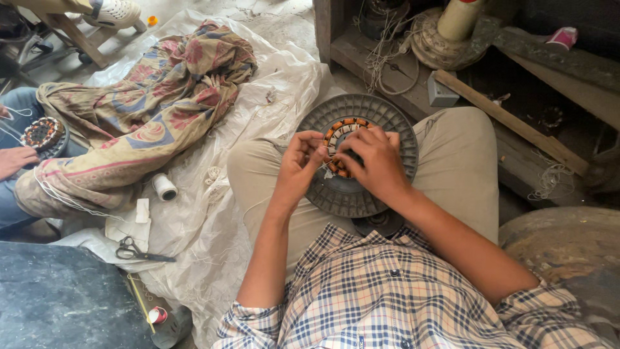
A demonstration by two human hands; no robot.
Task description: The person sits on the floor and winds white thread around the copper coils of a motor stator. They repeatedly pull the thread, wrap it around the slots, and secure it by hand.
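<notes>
A round grey ribbed fan motor housing [381, 119] rests on my lap, with a ring of copper windings [340, 127] in its middle. My left hand [298, 167] pinches at the left side of the winding ring, where a thin white thread shows. My right hand [376, 161] lies over the ring's lower right, fingers curled down onto the coils. Both hands touch the windings; what sits under the right palm is hidden.
A patterned cloth [148, 110] lies on white plastic sheeting [213, 213] to my left. Scissors [139, 251] and a white thread spool [164, 187] sit on the sheeting. Another person's hand [14, 160] works a second winding [42, 133] at far left. Wooden shelf with clutter [452, 71] ahead.
</notes>
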